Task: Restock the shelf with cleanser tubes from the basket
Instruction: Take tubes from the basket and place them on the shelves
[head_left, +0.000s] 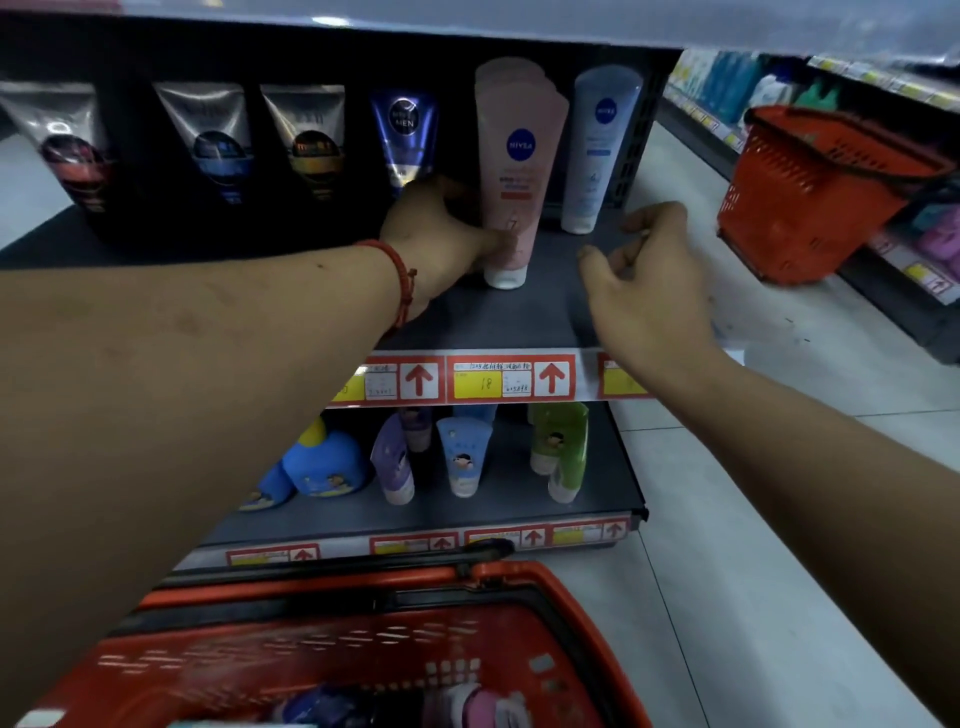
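Observation:
A pink cleanser tube (511, 171) stands cap-down on the dark shelf (519, 312), with more pink tubes lined up behind it. My left hand (441, 234) grips its lower part, thumb across the front. A pale blue tube (597, 150) stands to its right, further back. My right hand (649, 275) hovers over the shelf's right end with loosely curled fingers, holding nothing. The red basket (545, 587) sits at the bottom of the view, with several tubes (467, 706) visible inside.
Dark and silver tubes (218, 145) fill the shelf's left side. A lower shelf (467, 509) holds small children's tubes and blue bottles. A second red basket (810, 197) sits at the right on the opposite shelving. White floor tiles (727, 493) run between.

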